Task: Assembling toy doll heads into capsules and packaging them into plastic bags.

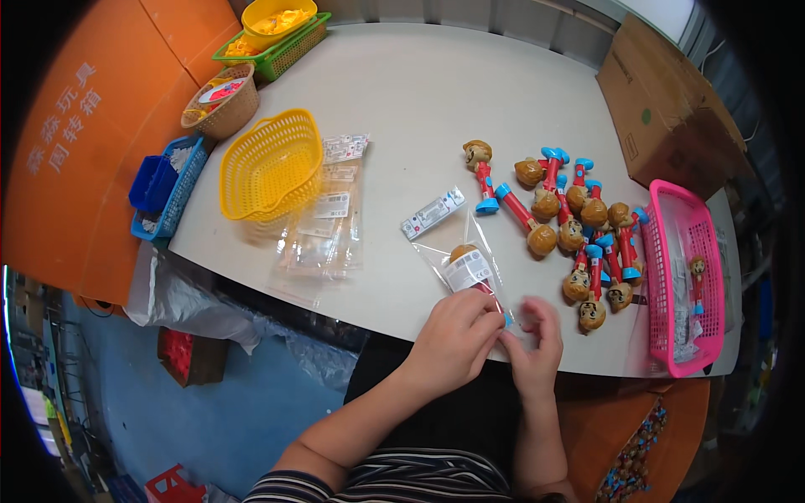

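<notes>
At the table's near edge lies a clear plastic bag with a printed header strip at its far end. Inside it is a small figure in red with a brown head, partly covered by a white label. My left hand closes its fingers over the bag's near end, hiding the figure's lower part. Close beside it, my right hand has curled fingers, its thumb against the bag's near end next to my left thumb. Loose toy figures with red bodies and blue feet lie in a pile to the right.
Flat clear bags are stacked left of centre, beside a yellow basket. A pink basket stands at the right edge, before a cardboard box. Blue, tan and green baskets line the left side.
</notes>
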Tool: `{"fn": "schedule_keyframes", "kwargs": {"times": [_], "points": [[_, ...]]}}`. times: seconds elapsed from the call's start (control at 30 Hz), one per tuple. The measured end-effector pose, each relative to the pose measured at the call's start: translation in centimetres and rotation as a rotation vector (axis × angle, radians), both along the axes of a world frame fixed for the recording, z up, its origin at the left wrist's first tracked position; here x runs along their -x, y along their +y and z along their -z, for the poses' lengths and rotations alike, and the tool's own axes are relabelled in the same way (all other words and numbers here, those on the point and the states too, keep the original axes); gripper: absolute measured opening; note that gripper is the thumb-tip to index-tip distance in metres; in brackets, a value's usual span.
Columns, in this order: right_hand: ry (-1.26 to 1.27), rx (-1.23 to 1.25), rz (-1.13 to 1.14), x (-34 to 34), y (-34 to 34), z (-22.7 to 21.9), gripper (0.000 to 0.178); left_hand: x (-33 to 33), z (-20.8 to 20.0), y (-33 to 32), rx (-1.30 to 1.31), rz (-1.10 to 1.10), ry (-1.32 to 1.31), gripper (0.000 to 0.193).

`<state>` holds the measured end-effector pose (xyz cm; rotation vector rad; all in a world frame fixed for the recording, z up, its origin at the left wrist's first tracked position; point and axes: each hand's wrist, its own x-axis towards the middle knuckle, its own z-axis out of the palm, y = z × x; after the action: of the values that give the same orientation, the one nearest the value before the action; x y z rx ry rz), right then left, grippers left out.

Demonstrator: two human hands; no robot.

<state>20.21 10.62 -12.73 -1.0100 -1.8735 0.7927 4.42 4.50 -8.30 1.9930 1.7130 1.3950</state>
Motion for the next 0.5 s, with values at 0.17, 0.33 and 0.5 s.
{"fn": "schedule_keyframes", "kwargs": {"times": [0.17,0.33,0.5], "points": [[0.063,0.165,-0.034,1.6,0.3,-0.6,0.041,-0.7,0.6,0.2,-0.005,0.068,0.006,0.021],[-0.020,0.165,-0.058,1.7,0.2,-0.9,0.029,0.0,0.8,-0.4,0.099,0.026,0.082,0.023],[-0.017,0.256,-0.013,0.6,-0.4,-1.0,0.019,-0.2,0.1,-0.2,0.132,-0.093,0.217,0.035]]}}
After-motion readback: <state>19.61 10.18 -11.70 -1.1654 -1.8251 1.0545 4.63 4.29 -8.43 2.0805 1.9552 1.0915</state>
